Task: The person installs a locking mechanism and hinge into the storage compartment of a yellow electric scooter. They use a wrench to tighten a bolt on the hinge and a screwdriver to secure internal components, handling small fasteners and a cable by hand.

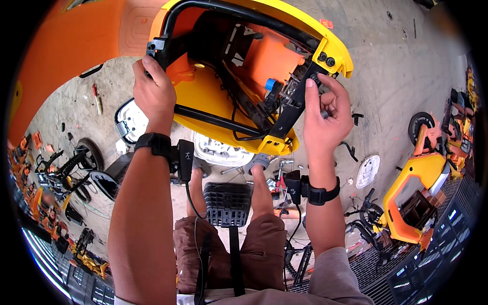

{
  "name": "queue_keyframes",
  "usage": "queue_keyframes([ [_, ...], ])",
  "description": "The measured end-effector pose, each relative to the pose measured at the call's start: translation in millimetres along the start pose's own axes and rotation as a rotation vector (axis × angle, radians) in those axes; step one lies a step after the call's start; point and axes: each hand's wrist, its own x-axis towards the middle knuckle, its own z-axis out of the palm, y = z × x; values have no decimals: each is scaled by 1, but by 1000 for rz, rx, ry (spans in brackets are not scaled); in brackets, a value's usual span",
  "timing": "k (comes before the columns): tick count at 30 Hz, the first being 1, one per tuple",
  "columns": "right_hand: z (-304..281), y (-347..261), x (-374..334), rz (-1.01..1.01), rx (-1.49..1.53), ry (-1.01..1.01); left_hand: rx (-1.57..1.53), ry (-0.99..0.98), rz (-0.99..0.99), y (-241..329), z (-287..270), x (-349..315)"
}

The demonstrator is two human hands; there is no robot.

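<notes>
A large yellow and orange plastic vehicle body (218,96) with a black metal frame (213,113) stands tilted up in front of me. My left hand (152,91) is closed around the frame's upper left corner, holding it. My right hand (325,112) is at the black bracket (295,109) on the right side, fingertips pinching a small dark part against it. Both wrists carry black straps with small devices. A blue connector (271,84) and black wires sit inside the shell.
A black plastic stool (227,203) stands between my knees. A white round cover (367,171) and loose black parts lie on the concrete floor at right. Another yellow body (414,198) sits at right. Wheels and frames (76,168) lie at left, a screwdriver (96,98) beyond them.
</notes>
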Motion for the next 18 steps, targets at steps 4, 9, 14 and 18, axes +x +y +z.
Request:
queue_keyframes([
  [4,4,-5,-3,11,66,23,-5,-11,-1,-2,1,1],
  [9,5,-3,0,66,-22,98,-9,-16,-12,0,-1,0],
  [14,3,-4,0,-21,-24,48,-13,-10,-7,-1,0,-1],
  [18,4,-3,-3,86,-25,89,-13,-16,0,-3,0,0],
])
